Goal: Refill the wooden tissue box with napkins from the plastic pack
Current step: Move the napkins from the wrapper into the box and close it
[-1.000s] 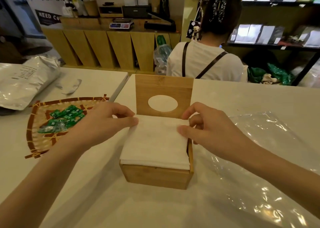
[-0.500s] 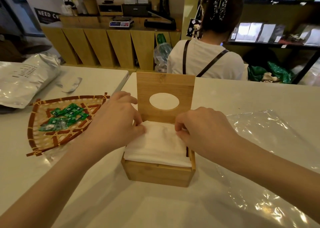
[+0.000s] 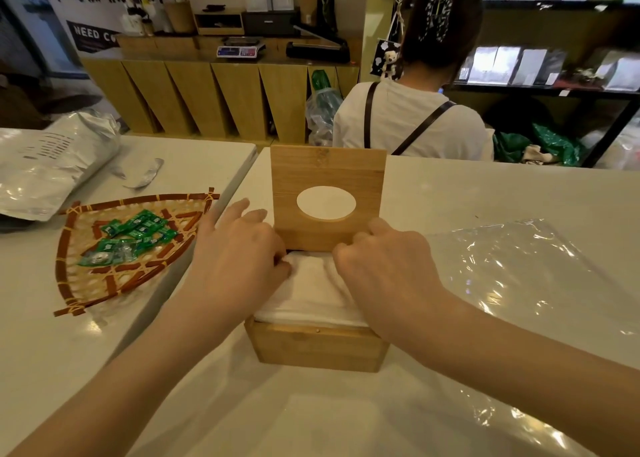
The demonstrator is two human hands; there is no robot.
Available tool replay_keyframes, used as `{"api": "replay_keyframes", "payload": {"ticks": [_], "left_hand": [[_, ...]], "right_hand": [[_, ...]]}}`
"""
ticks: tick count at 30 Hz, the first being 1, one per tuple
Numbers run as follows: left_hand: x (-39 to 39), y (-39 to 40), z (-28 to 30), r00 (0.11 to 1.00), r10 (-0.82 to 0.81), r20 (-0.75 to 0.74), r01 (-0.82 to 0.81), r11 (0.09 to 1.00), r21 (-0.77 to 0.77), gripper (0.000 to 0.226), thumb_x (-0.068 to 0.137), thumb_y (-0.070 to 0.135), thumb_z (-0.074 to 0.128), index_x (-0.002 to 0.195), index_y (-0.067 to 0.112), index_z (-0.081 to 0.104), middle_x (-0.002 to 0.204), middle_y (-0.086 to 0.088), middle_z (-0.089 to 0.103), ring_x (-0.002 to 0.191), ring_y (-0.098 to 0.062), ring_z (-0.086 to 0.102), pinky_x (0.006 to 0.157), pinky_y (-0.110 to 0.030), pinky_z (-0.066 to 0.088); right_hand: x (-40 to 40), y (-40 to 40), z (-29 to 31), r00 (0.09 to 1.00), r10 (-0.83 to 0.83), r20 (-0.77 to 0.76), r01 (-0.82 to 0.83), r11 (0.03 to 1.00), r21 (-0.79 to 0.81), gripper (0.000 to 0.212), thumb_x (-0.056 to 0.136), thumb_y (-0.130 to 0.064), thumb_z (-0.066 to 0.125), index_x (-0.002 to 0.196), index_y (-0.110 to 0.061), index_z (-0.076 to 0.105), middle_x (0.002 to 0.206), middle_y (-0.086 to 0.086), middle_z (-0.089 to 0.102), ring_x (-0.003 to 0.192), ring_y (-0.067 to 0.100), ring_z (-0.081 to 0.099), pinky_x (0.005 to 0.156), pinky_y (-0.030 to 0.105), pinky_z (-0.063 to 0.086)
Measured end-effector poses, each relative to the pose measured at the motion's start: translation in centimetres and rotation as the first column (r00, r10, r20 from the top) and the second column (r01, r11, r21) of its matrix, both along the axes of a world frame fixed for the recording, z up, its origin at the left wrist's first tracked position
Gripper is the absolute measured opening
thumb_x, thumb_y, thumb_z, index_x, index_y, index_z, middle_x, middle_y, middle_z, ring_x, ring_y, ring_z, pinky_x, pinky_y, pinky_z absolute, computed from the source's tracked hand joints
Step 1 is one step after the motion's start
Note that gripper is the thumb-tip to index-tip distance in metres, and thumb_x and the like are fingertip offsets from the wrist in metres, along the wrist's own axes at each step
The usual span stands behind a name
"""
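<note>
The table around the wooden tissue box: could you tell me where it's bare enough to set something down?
Bare: the near strip in front of the wooden tissue box, and the far right beyond the plastic wrap. Crowded: the left, with woven tray and silver bag.

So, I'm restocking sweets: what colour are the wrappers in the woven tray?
Green, shiny wrappers, seen in the head view.

White table point(image 3: 485, 196): wooden box point(image 3: 318, 349), plastic wrap point(image 3: 519, 276).

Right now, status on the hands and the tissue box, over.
Left hand and right hand both pressing napkins into tissue box. Stack sits above the rim, lid upright. Nothing in the way.
</note>
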State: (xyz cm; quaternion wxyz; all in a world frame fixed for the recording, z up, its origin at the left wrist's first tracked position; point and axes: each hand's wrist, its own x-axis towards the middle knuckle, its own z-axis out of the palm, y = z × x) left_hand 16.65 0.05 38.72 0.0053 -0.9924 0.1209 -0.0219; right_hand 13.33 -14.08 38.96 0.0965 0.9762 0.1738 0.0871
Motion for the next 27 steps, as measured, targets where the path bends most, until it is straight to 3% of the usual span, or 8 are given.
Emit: {"api": "replay_keyframes", "payload": {"ticks": [2,4,8,12,16,19,23,27], "left_hand": [[-0.4,0.8,0.5,1.0,-0.016,0.012,0.017,0.996,-0.088,0.027,0.081,0.048,0.056,0.104,0.039,0.066,0.147,0.003,0.039,0.141,-0.019,0.021,0.116,-0.045,0.017],[-0.7,1.5,1.5,0.998,-0.046,-0.049,0.036,0.981,-0.189,0.03,0.077,0.051,0.058,0.105,0.041,0.064,0.148,0.008,0.035,0.141,-0.014,0.017,0.115,-0.041,0.016],[-0.7,2.7,3.3,0.913,-0.091,-0.397,0.066,0.995,-0.075,0.057,0.067,0.059,0.062,0.122,0.051,0.046,0.154,0.017,0.008,0.143,-0.01,-0.009,0.116,-0.042,0.003],[-0.5,1.9,2.8,0.906,-0.054,-0.419,0.101,0.991,0.089,0.07,0.068,0.06,0.062,0.132,0.05,0.033,0.157,0.012,-0.003,0.142,-0.017,-0.017,0.115,-0.049,-0.002],[-0.7,0.2,1.5,0.947,-0.03,-0.319,0.115,0.961,0.25,0.071,0.072,0.054,0.064,0.135,0.044,0.032,0.157,0.003,0.004,0.143,-0.027,-0.015,0.112,-0.062,0.0],[-0.7,-0.4,1.0,0.966,0.011,-0.258,0.074,0.945,0.317,0.069,0.072,0.052,0.064,0.134,0.038,0.037,0.156,-0.002,0.005,0.142,-0.032,-0.015,0.108,-0.069,0.0],[-0.7,-0.5,0.9,0.966,0.03,-0.256,0.063,0.936,0.347,0.072,0.071,0.053,0.065,0.135,0.034,0.037,0.156,-0.003,0.008,0.143,-0.032,-0.012,0.105,-0.07,0.0],[-0.6,-0.2,1.3,0.963,-0.006,-0.269,0.094,0.944,0.315,0.064,0.075,0.05,0.062,0.134,0.035,0.039,0.155,-0.004,0.014,0.144,-0.03,-0.007,0.107,-0.069,0.002]], "right_hand": [[0.2,-0.4,0.6,0.998,-0.052,0.042,0.05,0.997,0.055,0.025,0.053,-0.009,0.08,0.059,-0.016,0.057,0.06,0.0,0.058,0.068,0.021,0.055,0.044,0.02,0.002],[0.5,-1.3,0.6,0.999,-0.015,-0.051,0.024,0.981,0.193,0.007,0.079,-0.018,0.063,0.086,-0.02,0.064,0.087,-0.001,0.066,0.085,0.022,0.057,0.045,0.024,0.022],[0.5,-2.3,1.4,0.957,0.097,-0.274,0.005,0.937,0.35,0.024,0.081,-0.04,0.057,0.097,-0.026,0.068,0.089,-0.008,0.065,0.087,0.017,0.056,0.062,0.03,0.039],[0.5,-2.4,1.0,0.948,0.105,-0.301,-0.048,0.981,0.188,0.037,0.071,-0.048,0.064,0.098,-0.022,0.067,0.093,-0.004,0.065,0.094,0.017,0.051,0.06,0.03,0.04],[0.8,-2.3,0.8,0.935,0.093,-0.344,-0.081,0.996,0.048,0.034,0.072,-0.035,0.066,0.102,-0.02,0.063,0.098,-0.004,0.062,0.094,0.017,0.041,0.049,0.025,0.023],[0.7,-1.7,1.0,0.946,0.063,-0.318,-0.073,0.997,-0.02,0.015,0.075,-0.024,0.062,0.078,-0.018,0.048,0.088,-0.002,0.053,0.086,0.019,0.036,0.048,0.026,0.015],[0.7,-0.8,0.9,0.955,0.05,-0.293,-0.088,0.989,-0.119,0.02,0.08,-0.016,0.057,0.075,-0.016,0.038,0.085,0.001,0.049,0.087,0.025,0.049,0.046,0.026,0.015],[1.0,-0.9,1.5,0.951,0.099,-0.294,-0.144,0.98,-0.137,0.018,0.08,-0.016,0.059,0.068,-0.015,0.045,0.073,0.0,0.05,0.065,0.019,0.05,0.045,0.025,0.023]]}}
